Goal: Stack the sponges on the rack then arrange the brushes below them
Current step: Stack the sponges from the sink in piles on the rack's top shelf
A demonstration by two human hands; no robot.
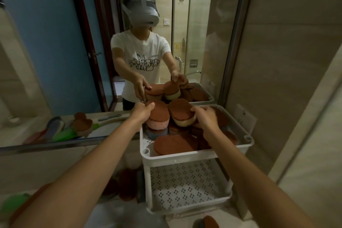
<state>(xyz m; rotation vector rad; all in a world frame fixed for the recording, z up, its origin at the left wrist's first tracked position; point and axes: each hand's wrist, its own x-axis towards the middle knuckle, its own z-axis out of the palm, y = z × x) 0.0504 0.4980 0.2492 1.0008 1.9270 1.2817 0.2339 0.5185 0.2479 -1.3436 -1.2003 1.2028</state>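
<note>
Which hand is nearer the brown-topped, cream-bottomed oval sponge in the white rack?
Right. The right hand grips the cream-bottomed sponge by its right edge; the left hand holds the brown-topped pink sponge beside it.

Dim, warm indoor light, soft shadows, no harsh glare; wide-angle bending at the edges, with blurred corners and near foreground.

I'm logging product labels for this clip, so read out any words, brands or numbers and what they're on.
Nothing is legible.
T-shirt in the mirror: a tiny line above the dog drawings, too blurred to read.
Yellow sticker, also reflected: too blurred to read.
Sponges and rack: no markings visible.
</note>
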